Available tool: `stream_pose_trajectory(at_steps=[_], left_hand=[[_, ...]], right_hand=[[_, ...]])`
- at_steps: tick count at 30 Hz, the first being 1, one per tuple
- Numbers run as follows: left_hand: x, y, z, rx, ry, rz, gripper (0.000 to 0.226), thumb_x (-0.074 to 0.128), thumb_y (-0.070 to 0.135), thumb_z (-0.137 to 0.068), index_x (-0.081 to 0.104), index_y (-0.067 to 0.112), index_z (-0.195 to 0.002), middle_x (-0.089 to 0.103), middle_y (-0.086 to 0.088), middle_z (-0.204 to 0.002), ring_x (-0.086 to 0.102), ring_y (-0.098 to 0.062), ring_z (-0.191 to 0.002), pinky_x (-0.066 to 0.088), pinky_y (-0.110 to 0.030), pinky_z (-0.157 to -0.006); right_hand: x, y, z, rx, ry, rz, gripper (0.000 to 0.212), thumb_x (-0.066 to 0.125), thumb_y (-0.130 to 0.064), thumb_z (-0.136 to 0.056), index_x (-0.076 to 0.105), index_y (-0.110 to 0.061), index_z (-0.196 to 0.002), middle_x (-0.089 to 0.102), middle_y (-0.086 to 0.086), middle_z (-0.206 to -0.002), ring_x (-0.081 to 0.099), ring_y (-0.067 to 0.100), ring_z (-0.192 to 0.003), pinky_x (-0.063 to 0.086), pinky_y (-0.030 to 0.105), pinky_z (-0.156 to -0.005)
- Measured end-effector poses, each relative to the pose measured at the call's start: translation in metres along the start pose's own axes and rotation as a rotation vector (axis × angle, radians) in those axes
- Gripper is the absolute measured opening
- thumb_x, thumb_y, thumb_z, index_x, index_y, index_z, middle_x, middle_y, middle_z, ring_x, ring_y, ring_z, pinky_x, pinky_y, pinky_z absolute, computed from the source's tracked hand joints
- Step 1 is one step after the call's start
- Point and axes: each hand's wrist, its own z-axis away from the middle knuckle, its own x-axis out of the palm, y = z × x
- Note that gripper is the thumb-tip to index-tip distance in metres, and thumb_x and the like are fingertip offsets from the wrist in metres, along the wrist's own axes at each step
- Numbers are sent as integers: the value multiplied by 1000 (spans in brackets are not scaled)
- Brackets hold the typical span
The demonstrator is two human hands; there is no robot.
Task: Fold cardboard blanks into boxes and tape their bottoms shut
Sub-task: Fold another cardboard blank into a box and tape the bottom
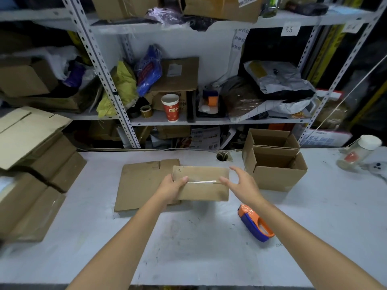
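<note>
A small cardboard box sits bottom-up in the middle of the white table, a strip of clear tape along its seam. My left hand grips the box's left end, thumb on top. My right hand hovers at the box's right end with fingers spread, holding nothing. Under and to the left of the box lies a flat cardboard blank. An orange and blue tape dispenser lies on the table to the right of my right forearm.
Two open finished boxes stand at the right rear. Stacks of flat blanks and boxes fill the left edge. A clear jar lies at the far right. Cluttered metal shelving rises behind the table, with a cable hole near it.
</note>
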Motion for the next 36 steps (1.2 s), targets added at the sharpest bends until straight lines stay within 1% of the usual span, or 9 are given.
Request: stream_pose_trajectory(at_steps=[4, 8, 12, 15, 17, 21, 24, 31, 36], left_hand=[[-1, 22, 5, 124, -186, -230, 28, 67, 32, -94, 59, 25, -120, 67, 11, -105, 64, -4, -92, 50, -17, -69], [1, 30, 4, 137, -276, -257, 25, 70, 30, -92, 67, 23, -116, 74, 0, -109, 70, -18, -99, 58, -27, -77], [5, 28, 6, 181, -237, -236, 38, 68, 25, -94, 62, 21, -131, 68, 2, -124, 63, -15, -108, 51, -12, -77], [12, 21, 0, 174, 15, -284, 67, 70, 36, -91, 42, 20, -150, 45, 0, -152, 45, -21, -137, 40, -33, -108], [20, 15, 2, 93, 11, -241, 76, 69, 44, -90, 35, 21, -153, 37, -2, -157, 38, -23, -142, 36, -40, -111], [52, -5, 18, -13, -248, -67, 49, 63, 39, -96, 43, 35, -141, 58, 11, -129, 61, -13, -112, 54, -34, -85], [64, -22, 18, -44, -229, 34, 36, 62, 30, -97, 52, 39, -130, 70, 5, -113, 70, -17, -100, 59, -42, -88], [68, -48, 25, -129, -252, 41, 35, 63, 25, -97, 50, 55, -108, 71, 3, -106, 72, -19, -96, 61, -40, -80], [72, -50, 23, -137, -219, 33, 42, 64, 27, -96, 44, 52, -123, 69, 4, -111, 70, -21, -100, 59, -47, -89]], right_hand=[[1, -27, -1, -239, -151, 501, 87, 56, -75, -83, 26, -37, -155, 27, -7, -162, 26, 19, -148, 20, 48, -120], [8, -30, -4, -121, -431, 247, 87, 67, -70, -75, 27, -48, -149, 57, -7, -135, 55, 17, -116, 48, 35, -97], [16, -17, 7, -95, -354, 73, 74, 71, -60, -73, 39, -55, -139, 63, -15, -122, 59, 11, -110, 52, 35, -94], [22, -1, 8, 25, -240, -118, 73, 72, -66, -69, 45, -53, -135, 64, -18, -120, 61, 10, -110, 53, 39, -96], [24, 9, 5, 120, -119, -259, 69, 69, -69, -71, 49, -47, -132, 65, -16, -120, 62, 13, -110, 52, 45, -97], [29, 6, 15, 231, -177, -488, 48, 61, -45, -95, 41, -49, -138, 66, -10, -121, 68, 15, -103, 59, 41, -85], [33, 14, 26, 302, -257, -550, 45, 61, -35, -98, 41, -57, -132, 71, -5, -114, 72, 16, -97, 61, 36, -72], [58, 39, 37, 355, -265, -555, 58, 63, -36, -96, 35, -53, -144, 71, -5, -116, 73, 13, -96, 62, 34, -75], [42, 54, 36, 457, -283, -538, 37, 55, -56, -95, 53, -48, -131, 68, -12, -118, 69, 14, -101, 55, 35, -83]])
